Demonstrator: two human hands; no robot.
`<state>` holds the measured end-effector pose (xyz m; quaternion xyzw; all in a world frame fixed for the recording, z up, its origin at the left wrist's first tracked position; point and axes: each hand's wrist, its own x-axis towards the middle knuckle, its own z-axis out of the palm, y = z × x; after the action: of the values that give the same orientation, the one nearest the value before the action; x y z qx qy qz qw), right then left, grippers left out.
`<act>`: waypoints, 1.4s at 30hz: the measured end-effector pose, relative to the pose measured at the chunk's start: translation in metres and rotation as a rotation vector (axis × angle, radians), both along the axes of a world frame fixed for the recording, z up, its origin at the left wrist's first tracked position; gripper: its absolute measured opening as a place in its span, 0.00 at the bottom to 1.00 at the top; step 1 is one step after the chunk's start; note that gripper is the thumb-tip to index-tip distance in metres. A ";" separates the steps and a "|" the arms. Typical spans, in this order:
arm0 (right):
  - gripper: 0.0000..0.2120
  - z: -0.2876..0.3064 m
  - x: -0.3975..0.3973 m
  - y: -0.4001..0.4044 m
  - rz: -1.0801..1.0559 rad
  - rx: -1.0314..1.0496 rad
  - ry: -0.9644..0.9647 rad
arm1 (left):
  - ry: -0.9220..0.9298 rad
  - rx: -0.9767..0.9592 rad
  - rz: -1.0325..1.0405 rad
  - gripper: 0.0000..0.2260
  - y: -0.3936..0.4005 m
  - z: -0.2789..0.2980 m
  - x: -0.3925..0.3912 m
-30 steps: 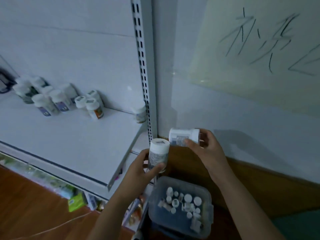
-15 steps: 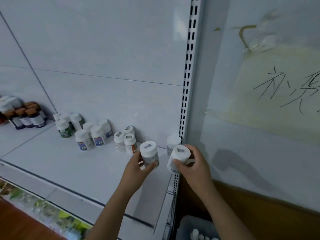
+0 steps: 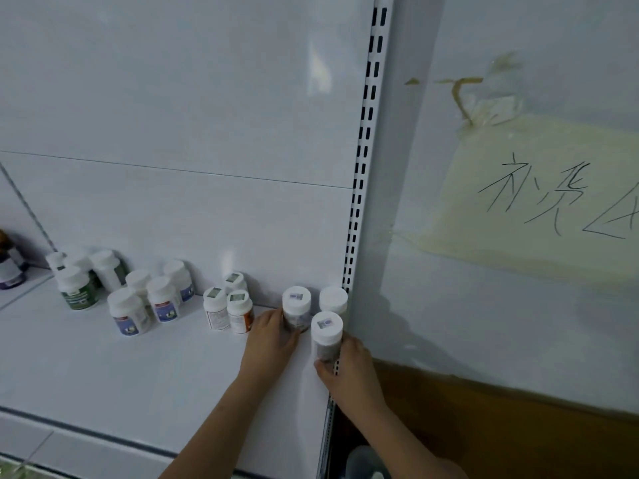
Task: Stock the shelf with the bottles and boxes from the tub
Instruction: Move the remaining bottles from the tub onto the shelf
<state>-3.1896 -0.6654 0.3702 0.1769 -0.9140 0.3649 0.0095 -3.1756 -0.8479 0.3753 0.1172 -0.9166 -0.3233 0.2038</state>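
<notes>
My left hand (image 3: 271, 335) grips a white-capped bottle (image 3: 296, 302) that stands upright on the white shelf (image 3: 138, 368), near its back right corner. My right hand (image 3: 349, 366) holds a second white-capped bottle (image 3: 326, 331) upright at the shelf's right edge, just in front of a third white bottle (image 3: 333, 299) that stands in the corner. Only a sliver of the tub (image 3: 363, 459) shows at the bottom, below the shelf's right end.
Several more white-capped bottles (image 3: 145, 299) stand in groups along the back of the shelf to the left; dark bottles (image 3: 8, 264) sit at the far left. A slotted upright (image 3: 363, 150) bounds the shelf on the right, beside a wall with a taped paper note (image 3: 539, 202).
Both hands moved forward and down from above the shelf's edge, and the two bottles now stand upright on the shelf near the back right corner. The view has shifted up, away from the tub.
</notes>
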 end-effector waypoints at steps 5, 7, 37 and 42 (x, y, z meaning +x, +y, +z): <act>0.45 0.003 -0.006 -0.004 0.015 -0.063 -0.087 | 0.006 -0.044 0.001 0.17 -0.001 -0.005 0.001; 0.44 0.002 -0.005 -0.005 0.028 -0.070 -0.092 | 0.002 -0.048 -0.008 0.18 -0.002 -0.006 0.001; 0.24 0.032 -0.035 0.174 -0.029 -0.180 -0.133 | 0.133 0.007 -0.064 0.08 0.168 0.064 0.063; 0.23 0.001 -0.058 0.241 -0.132 -0.148 -0.197 | -0.006 0.002 -0.267 0.09 0.236 0.032 0.036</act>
<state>-3.2473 -0.4240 0.3708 0.0785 -0.8907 0.4456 -0.0434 -3.1396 -0.6116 0.4074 -0.0045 -0.9243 -0.3482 0.1560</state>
